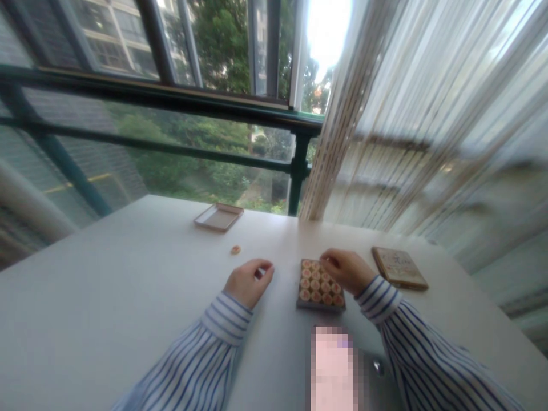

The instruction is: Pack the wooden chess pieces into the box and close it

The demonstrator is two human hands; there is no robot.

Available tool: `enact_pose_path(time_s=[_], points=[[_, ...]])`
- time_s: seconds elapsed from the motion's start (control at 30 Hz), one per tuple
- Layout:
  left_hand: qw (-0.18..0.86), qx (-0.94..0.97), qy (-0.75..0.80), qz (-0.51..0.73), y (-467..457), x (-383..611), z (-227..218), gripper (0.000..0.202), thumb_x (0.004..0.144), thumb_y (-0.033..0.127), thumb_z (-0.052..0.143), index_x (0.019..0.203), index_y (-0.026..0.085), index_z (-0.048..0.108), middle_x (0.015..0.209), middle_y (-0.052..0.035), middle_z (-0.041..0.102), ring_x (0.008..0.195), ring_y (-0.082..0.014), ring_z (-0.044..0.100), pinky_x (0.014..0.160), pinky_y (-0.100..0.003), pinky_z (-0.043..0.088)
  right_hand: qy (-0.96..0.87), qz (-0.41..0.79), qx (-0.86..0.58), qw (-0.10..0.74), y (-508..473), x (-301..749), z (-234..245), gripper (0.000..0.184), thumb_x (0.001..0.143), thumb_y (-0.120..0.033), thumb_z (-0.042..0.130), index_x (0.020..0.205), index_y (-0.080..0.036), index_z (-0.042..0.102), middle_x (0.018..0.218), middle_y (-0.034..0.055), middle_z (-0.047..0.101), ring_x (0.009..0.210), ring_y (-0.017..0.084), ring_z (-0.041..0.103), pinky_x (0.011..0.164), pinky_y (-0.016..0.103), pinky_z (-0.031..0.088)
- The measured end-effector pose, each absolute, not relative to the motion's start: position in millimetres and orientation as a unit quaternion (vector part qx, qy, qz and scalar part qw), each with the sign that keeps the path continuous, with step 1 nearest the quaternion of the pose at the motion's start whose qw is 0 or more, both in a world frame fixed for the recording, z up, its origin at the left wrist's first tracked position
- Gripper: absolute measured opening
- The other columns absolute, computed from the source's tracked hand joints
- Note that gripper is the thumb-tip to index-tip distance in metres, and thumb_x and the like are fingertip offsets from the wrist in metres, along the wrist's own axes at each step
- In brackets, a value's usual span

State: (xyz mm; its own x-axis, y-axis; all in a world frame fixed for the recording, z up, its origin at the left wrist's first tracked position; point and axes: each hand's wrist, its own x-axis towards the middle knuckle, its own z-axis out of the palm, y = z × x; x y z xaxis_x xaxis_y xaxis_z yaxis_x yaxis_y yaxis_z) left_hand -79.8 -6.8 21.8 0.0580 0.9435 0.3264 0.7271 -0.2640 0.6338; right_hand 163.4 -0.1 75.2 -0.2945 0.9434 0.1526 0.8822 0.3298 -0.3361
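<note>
Over boxed discs [315, 284] with curled right hand [349, 271], nearby with curled left hand [248, 282]; cannot tell if grasping.

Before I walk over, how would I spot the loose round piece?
On the white table, find the shallow tray near the green railing. Between it and the left hand lies the small round piece, alone, unlike the similar pieces packed in rows in the box.
</note>
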Motion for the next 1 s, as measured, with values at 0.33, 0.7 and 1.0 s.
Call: enact_pose_path(time_s=[0.33,0.7,1.0], points=[[0.096,0.685,0.625,0.362,25.3,-105.7,20.6,0.030,0.073,0.041,0.048,0.086,0.019,0.063,0.080,-0.0018,0.067,0.065,-0.0136,0.060,0.066,-0.025,0.046,-0.829,0.070,-0.546,0.101,13.8,125.9,82.5,0.024,0.079,-0.029,0.043,0.087,-0.021,0.064,0.077,0.0027,0.067,0.071,0.015,0.058,0.064,0.024,0.037],[0.011,0.651,0.660,0.374,39.1,-141.5,-5.6,0.027,0.074,0.033,0.046,0.089,0.018,0.062,0.090,-0.0050,0.065,0.080,-0.0181,0.059,0.076,-0.028,0.044,-0.856,0.067,-0.509,0.053,33.3,83.0,77.0,0.024,0.079,-0.026,0.041,0.086,-0.020,0.064,0.081,0.0038,0.067,0.075,0.016,0.058,0.064,0.024,0.038],[-0.054,0.635,0.695,0.334,43.4,-144.3,-11.4,0.031,0.076,0.034,0.045,0.096,0.017,0.061,0.098,-0.0078,0.064,0.089,-0.0235,0.056,0.082,-0.034,0.040,-0.867,0.059,-0.494,0.028,54.3,49.6,59.5,0.024,0.078,-0.027,0.042,0.086,-0.022,0.064,0.085,0.0044,0.066,0.078,0.018,0.058,0.065,0.026,0.038]])
